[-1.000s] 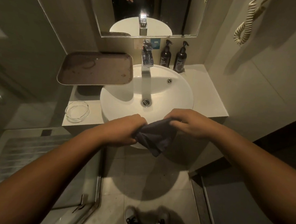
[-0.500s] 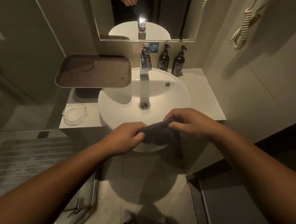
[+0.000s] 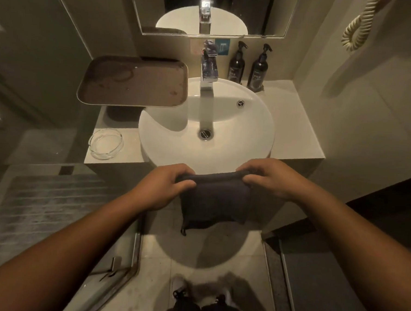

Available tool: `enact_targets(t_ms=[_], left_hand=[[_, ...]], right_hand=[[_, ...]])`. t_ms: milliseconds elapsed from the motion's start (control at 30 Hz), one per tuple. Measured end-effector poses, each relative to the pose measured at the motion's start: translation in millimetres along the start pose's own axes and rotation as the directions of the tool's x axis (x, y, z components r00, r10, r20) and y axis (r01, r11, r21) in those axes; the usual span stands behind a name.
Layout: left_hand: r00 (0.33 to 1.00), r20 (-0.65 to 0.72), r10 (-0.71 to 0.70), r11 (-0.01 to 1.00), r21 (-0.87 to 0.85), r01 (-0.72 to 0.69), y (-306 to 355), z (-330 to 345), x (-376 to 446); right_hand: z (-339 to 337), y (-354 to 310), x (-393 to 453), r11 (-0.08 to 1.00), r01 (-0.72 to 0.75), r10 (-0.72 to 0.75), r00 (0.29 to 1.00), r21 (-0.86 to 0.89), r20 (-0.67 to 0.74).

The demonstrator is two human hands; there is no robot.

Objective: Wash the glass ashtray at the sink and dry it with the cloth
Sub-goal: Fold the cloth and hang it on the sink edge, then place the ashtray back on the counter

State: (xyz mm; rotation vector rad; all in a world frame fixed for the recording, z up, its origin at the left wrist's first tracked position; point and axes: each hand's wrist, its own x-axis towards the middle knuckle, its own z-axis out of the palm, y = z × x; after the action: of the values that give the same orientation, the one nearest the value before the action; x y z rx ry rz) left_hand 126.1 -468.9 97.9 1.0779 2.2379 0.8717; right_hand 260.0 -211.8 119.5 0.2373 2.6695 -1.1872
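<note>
A dark cloth hangs folded in front of the sink's near rim. My left hand grips its upper left edge and my right hand grips its upper right edge, so it is stretched flat between them. The clear glass ashtray sits by itself on the white counter, left of the round white sink and well apart from both hands. The chrome tap stands at the back of the basin; no water is visibly running.
A brown tray juts out on a raised shelf over the counter's back left. Two dark pump bottles stand behind the sink at the right. A mirror hangs above. A glass shower partition stands at my left.
The cloth was bunched and twisted between my hands; it now hangs spread flat, with my hands moved apart to its top corners.
</note>
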Motion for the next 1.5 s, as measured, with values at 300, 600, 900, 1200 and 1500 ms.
enact_targets(t_ms=[300, 600, 900, 1200, 1500], left_hand=[[0.966, -0.136, -0.218, 0.931, 0.27, 0.248, -43, 23, 81], [0.977, -0.184, -0.104, 0.855, 0.486, 0.183, -48, 33, 80], [0.992, 0.078, 0.098, 0.722, 0.68, -0.125, -53, 52, 51], [0.998, 0.044, 0.052, 0.692, 0.718, -0.067, -46, 51, 43], [0.994, -0.049, 0.096, 0.662, 0.749, -0.027, -40, 30, 20]], right_hand=[[28, 43, 93, 0.908, -0.236, 0.211, 0.971, -0.346, -0.11], [40, 54, 99, 0.847, -0.219, 0.142, 0.971, -0.484, -0.192], [66, 63, 69, 0.756, 0.222, -0.252, 0.967, -0.616, 0.039], [84, 77, 68, 0.728, 0.083, -0.18, 0.981, -0.681, -0.073], [56, 37, 66, 0.683, 0.114, -0.121, 0.992, -0.721, 0.043]])
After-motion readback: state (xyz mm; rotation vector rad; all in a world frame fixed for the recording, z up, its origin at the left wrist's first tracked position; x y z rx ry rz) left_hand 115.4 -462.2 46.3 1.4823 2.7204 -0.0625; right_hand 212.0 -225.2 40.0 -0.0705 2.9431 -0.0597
